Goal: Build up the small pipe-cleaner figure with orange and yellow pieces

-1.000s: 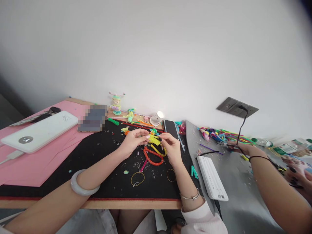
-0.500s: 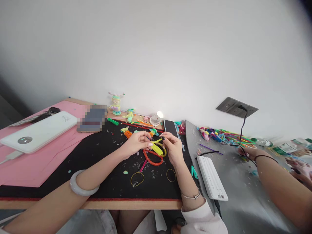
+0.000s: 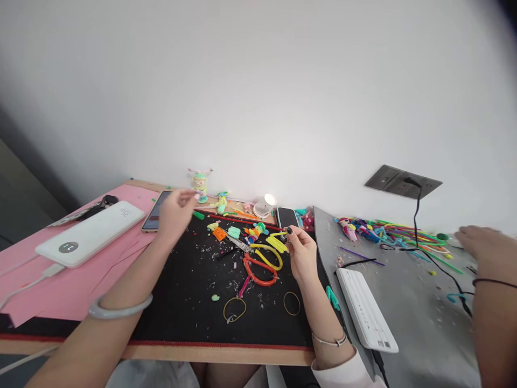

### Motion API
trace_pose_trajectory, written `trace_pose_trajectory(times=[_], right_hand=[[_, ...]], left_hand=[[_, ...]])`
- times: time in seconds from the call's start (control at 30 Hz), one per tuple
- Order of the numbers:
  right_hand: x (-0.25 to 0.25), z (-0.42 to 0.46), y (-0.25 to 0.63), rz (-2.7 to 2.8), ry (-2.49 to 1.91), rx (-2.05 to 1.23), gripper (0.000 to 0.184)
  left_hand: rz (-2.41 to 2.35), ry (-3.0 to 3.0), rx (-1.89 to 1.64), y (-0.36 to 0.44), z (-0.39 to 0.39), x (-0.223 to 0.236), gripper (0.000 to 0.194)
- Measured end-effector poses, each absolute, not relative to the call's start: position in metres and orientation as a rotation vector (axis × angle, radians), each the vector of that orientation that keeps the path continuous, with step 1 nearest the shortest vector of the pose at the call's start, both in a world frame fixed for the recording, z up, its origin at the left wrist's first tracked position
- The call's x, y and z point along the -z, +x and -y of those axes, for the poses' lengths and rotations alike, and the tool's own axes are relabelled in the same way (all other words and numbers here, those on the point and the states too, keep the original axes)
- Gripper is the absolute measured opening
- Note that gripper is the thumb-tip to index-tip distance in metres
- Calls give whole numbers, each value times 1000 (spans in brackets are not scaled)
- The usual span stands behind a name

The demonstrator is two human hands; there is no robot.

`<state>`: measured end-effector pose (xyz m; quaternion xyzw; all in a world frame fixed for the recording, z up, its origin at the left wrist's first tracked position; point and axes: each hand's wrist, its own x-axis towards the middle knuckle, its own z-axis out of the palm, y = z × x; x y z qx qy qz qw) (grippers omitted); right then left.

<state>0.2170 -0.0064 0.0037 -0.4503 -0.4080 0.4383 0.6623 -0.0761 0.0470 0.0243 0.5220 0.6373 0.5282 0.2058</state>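
Note:
My right hand pinches a folded yellow pipe cleaner, its bent loops pointing left over the black mat. My left hand is raised at the mat's back left, in front of the phone, slightly blurred, with fingers apart and nothing visible in them. Below the yellow piece lie scissors with red and yellow handles. Just left of it is a small colourful pipe-cleaner figure, beside a mint folded piece and an orange piece.
A white power bank rests on pink sheets. Along the wall stand a pastel figure and a paper cup. Right are a second phone, a white power strip, pipe cleaners and another person's hand.
My left hand has let go of the yellow pipe cleaner and moved left and up. My right hand still holds it. The other person's hand has lifted off the grey table's pipe cleaners.

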Motion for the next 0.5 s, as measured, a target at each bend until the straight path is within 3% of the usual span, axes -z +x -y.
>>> trace_pose_trajectory(times=[0.1, 0.23, 0.5], right_hand=[[-4, 7, 217, 920, -1032, -983, 26], [-5, 7, 217, 926, -1038, -977, 26], [-5, 7, 219, 916, -1020, -1002, 23]], left_hand=[[-2215, 1666, -1312, -108, -67, -15, 50], [-2374, 1660, -843, -120, -82, -6, 73], [-2505, 1533, -621, -119, -92, -5, 81]])
